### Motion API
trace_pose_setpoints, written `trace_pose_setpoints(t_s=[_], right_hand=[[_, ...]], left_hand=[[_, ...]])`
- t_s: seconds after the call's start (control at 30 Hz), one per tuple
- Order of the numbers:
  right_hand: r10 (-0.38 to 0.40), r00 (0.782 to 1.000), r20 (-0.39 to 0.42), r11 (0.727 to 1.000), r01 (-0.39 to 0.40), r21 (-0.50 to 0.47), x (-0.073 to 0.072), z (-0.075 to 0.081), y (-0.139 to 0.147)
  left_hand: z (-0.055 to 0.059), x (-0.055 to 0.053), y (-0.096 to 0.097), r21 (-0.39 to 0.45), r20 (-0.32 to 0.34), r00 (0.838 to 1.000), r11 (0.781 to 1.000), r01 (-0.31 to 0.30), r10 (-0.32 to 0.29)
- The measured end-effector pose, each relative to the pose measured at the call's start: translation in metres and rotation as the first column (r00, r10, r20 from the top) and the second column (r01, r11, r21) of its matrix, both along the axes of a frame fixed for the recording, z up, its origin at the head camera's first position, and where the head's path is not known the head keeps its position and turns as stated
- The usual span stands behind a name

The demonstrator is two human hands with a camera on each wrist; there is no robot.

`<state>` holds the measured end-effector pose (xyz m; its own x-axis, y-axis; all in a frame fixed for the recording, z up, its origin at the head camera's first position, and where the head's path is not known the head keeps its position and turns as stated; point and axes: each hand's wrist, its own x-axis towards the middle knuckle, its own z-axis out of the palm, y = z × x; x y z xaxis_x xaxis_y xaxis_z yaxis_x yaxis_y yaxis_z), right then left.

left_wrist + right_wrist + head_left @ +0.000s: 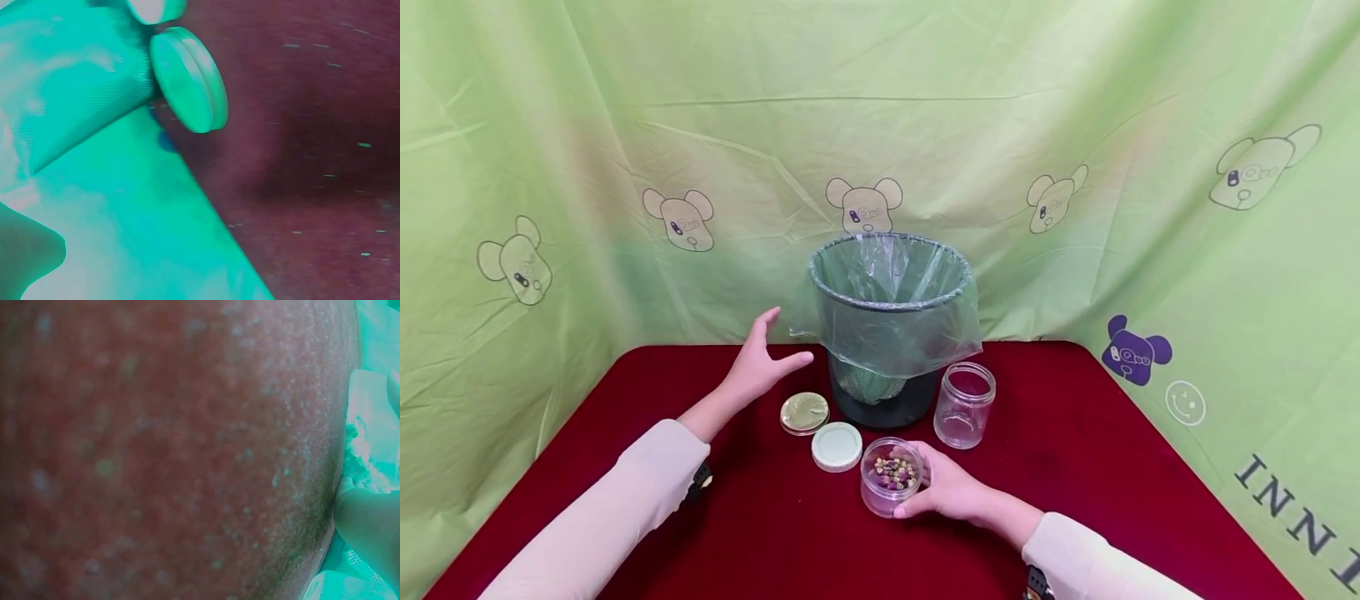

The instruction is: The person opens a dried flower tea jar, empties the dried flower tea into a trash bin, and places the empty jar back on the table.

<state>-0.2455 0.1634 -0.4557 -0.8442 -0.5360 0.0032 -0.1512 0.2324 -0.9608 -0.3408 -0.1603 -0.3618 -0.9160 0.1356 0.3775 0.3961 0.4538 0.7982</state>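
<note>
My right hand [947, 483] grips a short clear jar [880, 500] from its right side, the thumb at the front. Dried rosebuds [897, 473] show inside it through the uncovered mouth. In the right wrist view, part of the jar [369, 419] and the thumb [369, 519] appear at the right edge. Nothing is in my left hand [756, 362]; its thumb and fingers are spread apart, left of the bin. Below it lies a gold-coloured lid [805, 412], and beside that a white lid [837, 446]. A lid [190, 81] also shows in the left wrist view.
Behind the jar stands a dark mesh bin [887, 408] with a clear plastic liner [895, 333] folded over its rim. A taller, uncovered glass jar [964, 408] stands right of the bin. Dark red cloth [790, 533] covers the table; a green printed curtain [760, 125] hangs around it.
</note>
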Motion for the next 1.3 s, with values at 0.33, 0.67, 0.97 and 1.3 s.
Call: trace_pose_setpoints(t_s=[0.33,0.67,0.97,1.3], right_hand=[[0.002,1.000,0.000,1.000,-0.002,-0.013,-0.001,0.001,0.001],[-0.006,1.000,0.005,1.000,0.006,-0.016,0.000,0.003,0.000],[-0.008,1.000,-0.007,1.000,0.008,-0.013,0.002,0.004,-0.001],[-0.013,1.000,-0.004,1.000,0.012,-0.016,0.006,0.005,-0.003]], left_hand=[[0.045,-0.014,0.009,0.181,-0.078,0.994,0.979,0.091,-0.078],[0.072,-0.034,0.031,0.383,-0.038,0.985,0.908,0.169,-0.168],[0.076,-0.045,0.046,0.419,0.083,0.980,0.898,0.130,-0.181],[0.069,-0.052,0.052,0.516,0.062,0.956,0.829,0.215,-0.286]])
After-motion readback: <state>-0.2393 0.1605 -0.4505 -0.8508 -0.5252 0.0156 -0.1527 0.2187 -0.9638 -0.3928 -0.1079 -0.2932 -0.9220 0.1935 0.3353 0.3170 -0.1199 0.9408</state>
